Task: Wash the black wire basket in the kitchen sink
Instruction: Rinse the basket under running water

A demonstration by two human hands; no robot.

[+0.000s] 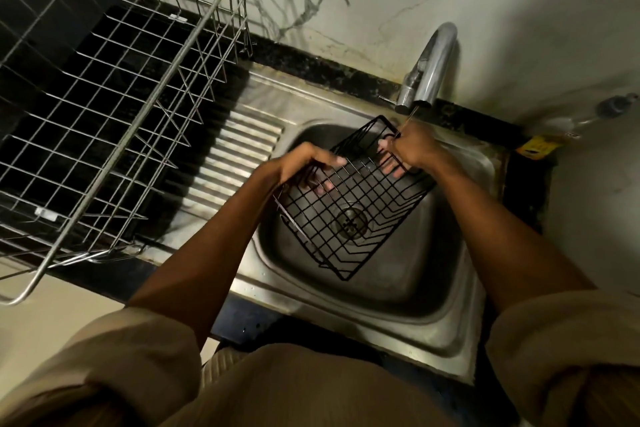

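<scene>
Fingers of our left hand [304, 163] and right hand [408, 149] clamp the black wire basket [349, 204], tilted over the sink [446, 308].

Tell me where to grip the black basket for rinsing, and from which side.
Grip the basket by its raised side rims, one hand from each side, as the left hand and right hand do now: thin wires let fingers hook through, and it stays tilted over the sink.
</scene>
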